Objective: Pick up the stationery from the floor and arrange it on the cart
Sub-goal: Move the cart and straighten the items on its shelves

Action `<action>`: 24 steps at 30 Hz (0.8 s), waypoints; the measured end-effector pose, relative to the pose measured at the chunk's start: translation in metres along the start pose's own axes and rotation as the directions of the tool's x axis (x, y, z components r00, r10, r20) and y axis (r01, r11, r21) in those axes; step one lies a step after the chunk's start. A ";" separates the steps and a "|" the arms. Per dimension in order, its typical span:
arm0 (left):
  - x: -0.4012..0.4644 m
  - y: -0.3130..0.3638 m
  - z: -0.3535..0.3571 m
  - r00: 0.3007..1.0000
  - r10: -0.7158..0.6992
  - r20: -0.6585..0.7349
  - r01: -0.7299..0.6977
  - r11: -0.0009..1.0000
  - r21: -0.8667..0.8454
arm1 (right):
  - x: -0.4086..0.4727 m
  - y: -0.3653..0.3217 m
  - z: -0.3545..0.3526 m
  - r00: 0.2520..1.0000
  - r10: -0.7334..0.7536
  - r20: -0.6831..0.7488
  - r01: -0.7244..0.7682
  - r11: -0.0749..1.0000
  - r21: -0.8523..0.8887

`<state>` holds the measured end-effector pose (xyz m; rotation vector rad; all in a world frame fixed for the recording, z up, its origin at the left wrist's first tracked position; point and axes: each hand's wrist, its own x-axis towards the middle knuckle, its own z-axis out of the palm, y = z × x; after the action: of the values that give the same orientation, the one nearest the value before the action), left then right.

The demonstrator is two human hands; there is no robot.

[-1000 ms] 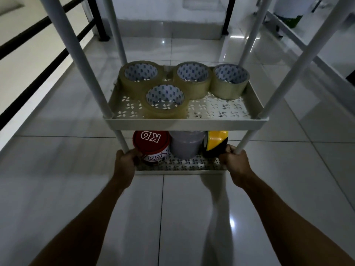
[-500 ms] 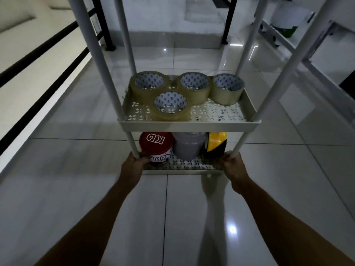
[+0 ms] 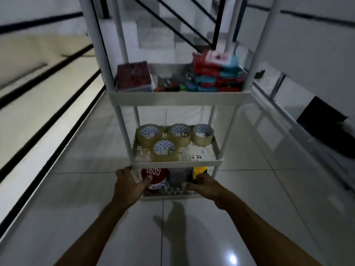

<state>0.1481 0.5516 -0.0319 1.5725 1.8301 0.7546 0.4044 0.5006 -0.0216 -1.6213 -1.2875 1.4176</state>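
My left hand (image 3: 129, 186) lay loose against the cart (image 3: 178, 97)'s near-left post; my right hand (image 3: 204, 186) curled at the bottom tray, grip unclear. Stationery sat shelved. A jerk could topple the tape rolls (image 3: 173, 140).

White three-tier cart (image 3: 180, 98) upright; four tape rolls (image 3: 173, 140) flat on middle shelf

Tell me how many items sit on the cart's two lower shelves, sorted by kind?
Clear tape rolls, middle shelf: 4
Red-lidded tub, bottom shelf: 1
Grey container, bottom shelf: 1
Yellow-and-black roll, bottom shelf: 1
Total: 7
The top shelf's items are too blurred to count.
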 end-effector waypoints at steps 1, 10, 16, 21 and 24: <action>-0.006 0.009 -0.010 1.000 0.019 -0.013 -0.019 1.000 -0.002 | -0.008 -0.016 0.000 0.999 -0.034 -0.008 0.034 0.999 -0.015; -0.034 0.094 -0.083 0.914 0.405 -0.036 -0.404 0.914 0.027 | -0.052 -0.122 -0.023 0.942 -0.319 -0.100 0.248 0.868 -0.430; -0.045 0.169 -0.141 0.702 0.696 -0.151 -0.692 0.717 0.084 | -0.091 -0.204 -0.057 0.823 -0.553 -0.131 0.407 0.735 -0.542; -0.038 0.216 -0.188 0.522 0.785 -0.334 -0.774 0.600 0.201 | -0.126 -0.265 -0.081 0.650 -0.733 -0.200 0.527 0.625 -0.577; -0.028 0.242 -0.208 0.500 0.776 -0.385 -0.759 0.607 0.236 | -0.133 -0.295 -0.089 0.556 -0.804 -0.212 0.514 0.532 -0.673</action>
<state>0.1507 0.5488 0.2884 2.4386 1.3170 1.6229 0.4189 0.4872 0.3138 -1.3690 -1.7997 0.0769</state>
